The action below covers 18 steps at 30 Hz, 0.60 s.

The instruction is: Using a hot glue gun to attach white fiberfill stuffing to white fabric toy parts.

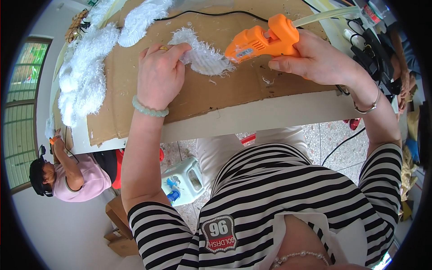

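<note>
My right hand [317,58] is wrapped round an orange hot glue gun [263,39], with a long pale glue stick [326,17] standing out of its back end. The gun's nozzle end points left, close by the right edge of a white, fluffy, wing-shaped piece [207,58]. That piece lies on a brown cardboard sheet [234,96], and its ribbed inner side shows. At its left end the fingers of my left hand [162,74] are closed on its edge. The exact tip of the nozzle is hard to make out against the white fluff.
White fluffy pieces [87,72] are heaped on the left, with another wing-shaped piece [141,22] beyond. A black cable [216,14] crosses the far cardboard. A white jug [184,180] stands on the floor below the table edge. A person in pink [81,177] works at the left.
</note>
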Tool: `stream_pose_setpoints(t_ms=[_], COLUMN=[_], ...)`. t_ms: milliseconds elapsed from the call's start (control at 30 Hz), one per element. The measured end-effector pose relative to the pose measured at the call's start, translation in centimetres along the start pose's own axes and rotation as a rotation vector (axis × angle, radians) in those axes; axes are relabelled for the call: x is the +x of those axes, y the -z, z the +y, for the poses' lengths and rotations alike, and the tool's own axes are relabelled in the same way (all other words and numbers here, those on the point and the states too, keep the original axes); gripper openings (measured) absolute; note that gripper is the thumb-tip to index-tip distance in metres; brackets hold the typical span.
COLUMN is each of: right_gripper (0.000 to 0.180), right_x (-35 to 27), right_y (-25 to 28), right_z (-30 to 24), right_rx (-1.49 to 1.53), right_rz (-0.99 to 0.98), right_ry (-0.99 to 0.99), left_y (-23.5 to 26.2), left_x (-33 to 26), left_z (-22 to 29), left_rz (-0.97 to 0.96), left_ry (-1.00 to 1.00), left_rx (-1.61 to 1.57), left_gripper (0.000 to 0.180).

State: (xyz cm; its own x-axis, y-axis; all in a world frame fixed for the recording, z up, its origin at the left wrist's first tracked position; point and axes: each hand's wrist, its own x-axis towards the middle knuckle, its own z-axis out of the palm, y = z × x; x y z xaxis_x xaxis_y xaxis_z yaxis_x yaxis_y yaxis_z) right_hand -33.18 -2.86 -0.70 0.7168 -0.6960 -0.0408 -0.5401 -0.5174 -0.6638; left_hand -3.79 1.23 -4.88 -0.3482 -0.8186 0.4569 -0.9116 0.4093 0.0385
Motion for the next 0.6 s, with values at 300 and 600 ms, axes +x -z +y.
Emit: stream_pose_setpoints(t_ms=[300, 600], right_gripper=[0.032, 0.032], right_x=[0.54, 0.39], right_y=[0.07, -0.42], right_z=[0.06, -0.07], right_rx=[-0.001, 0.038], right_rz=[-0.059, -0.011], right_ry=[-0.034, 0.044], left_y=[-0.19, -0.14], left_x=[-0.04, -0.03], left_z=[-0.08, -0.01], left_rz=[0.043, 0.031], left_ry=[-0.015, -0.01], left_rx=[-0.003, -0.002], left_gripper=[0.028, 0.028])
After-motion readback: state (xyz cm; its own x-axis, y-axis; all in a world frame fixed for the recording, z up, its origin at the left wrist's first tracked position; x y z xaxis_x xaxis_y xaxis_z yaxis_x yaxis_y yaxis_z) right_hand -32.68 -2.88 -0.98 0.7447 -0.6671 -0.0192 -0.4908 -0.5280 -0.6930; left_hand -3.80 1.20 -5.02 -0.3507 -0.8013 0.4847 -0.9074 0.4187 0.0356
